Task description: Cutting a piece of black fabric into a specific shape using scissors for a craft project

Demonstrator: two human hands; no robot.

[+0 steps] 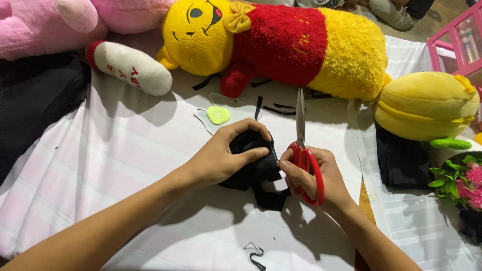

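The left hand (pixel 221 158) pinches a bunched black fabric piece (pixel 253 168) at table centre, fingers clamped on its far fold; the right hand (pixel 314 175) is closed around red-handled scissors (pixel 303 150), blades together, pointing far; the fabric appears soft, light, limp; best gripped near the edge.

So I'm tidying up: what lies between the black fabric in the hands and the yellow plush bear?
In the head view, a pale green chalk piece on a white cut-out, plus black fabric strips.
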